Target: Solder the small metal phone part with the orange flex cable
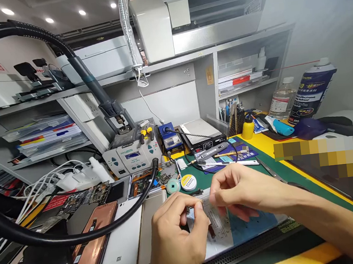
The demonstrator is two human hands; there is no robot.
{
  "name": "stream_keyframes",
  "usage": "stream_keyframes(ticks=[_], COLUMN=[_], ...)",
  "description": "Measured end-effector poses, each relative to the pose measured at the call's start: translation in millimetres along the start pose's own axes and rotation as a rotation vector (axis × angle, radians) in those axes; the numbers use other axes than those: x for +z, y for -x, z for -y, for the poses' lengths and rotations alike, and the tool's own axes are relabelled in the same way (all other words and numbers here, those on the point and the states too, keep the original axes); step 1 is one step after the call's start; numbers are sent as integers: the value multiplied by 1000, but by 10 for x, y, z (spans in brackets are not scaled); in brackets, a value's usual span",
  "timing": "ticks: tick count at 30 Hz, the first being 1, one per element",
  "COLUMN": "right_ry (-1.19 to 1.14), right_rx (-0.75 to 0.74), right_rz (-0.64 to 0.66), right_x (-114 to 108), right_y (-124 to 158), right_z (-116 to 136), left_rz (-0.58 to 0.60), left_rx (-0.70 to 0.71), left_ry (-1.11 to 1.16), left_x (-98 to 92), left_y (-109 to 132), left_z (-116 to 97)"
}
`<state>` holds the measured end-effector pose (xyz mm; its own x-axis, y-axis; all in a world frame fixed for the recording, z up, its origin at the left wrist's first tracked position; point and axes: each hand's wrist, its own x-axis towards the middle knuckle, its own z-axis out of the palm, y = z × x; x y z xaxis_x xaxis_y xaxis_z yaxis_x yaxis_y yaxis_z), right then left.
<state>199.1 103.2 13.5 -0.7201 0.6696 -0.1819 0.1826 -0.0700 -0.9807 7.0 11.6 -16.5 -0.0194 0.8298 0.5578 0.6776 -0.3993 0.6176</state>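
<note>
My left hand (180,232) is closed in a pinch, thumb against index finger. Whatever small part sits between those fingertips is mostly hidden. Just to its right, my right hand (236,191) has its thumb and index finger curled together, the other fingers bent loosely below; anything in that pinch is too small to make out. Both hands hover over a white and blue printed sheet or pad (246,227). A small brown strip (211,231) shows beside my left thumb.
A black hose (89,237) loops across the left, over several phones (119,243). Behind stand a control station (131,155), a tray of circuit boards (165,173) and a round tin (188,183). Tweezers (270,170), a toothbrush (239,162) and a spray can (311,92) lie or stand rightward.
</note>
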Motion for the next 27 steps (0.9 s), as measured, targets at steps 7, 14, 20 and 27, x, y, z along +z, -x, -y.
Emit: stream_keyframes(ticks=[7, 14, 20, 27], right_ry=[-106, -218, -235, -232], right_rx=[-31, -30, -30, -29], right_rz=[-98, -145, -89, -66], right_x=[-188, -209, -201, -215], right_y=[69, 45, 25, -30], right_z=[91, 81, 46, -4], left_rz=[-104, -99, 164, 416], left_rx=[-203, -496, -686, -882], left_ry=[38, -39, -168, -288], left_x=[-185, -386, -353, -282], left_y=[-68, -468, -951, -1365], left_z=[111, 393, 550, 724])
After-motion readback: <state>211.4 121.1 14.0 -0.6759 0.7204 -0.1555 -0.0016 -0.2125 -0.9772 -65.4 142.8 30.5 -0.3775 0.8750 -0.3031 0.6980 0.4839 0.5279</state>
